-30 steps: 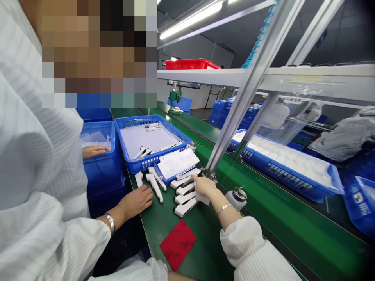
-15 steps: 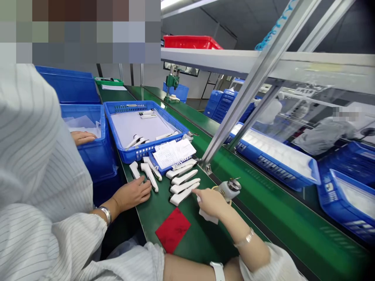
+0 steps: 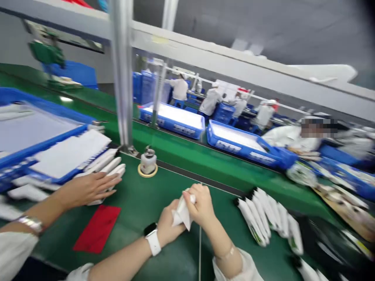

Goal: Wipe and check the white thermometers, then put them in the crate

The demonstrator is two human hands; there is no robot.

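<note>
A crumpled white cloth [image 3: 183,212] is held over the green bench by both of my hands. My left hand [image 3: 170,224], with a white watch band at its wrist, is closed round the cloth's lower left side. My right hand [image 3: 201,203] grips its upper right part, with the thumb near the top. Whether anything lies inside the cloth is hidden. A row of white curved parts [image 3: 254,214] lies to the right, and a small pump bottle [image 3: 148,160] stands on a round base beyond my hands.
At the left, another person's hand [image 3: 90,188] rests over more white parts, near a red sheet [image 3: 97,229] and a blue tray [image 3: 84,128] with papers. A metal post [image 3: 122,78] rises behind the bench. Blue trays [image 3: 175,130] and several people are beyond.
The view has swung right. My right hand has left the white parts beside the other person's hands. Both my hands are now together on the white cloth, and the right-hand row of parts shows.
</note>
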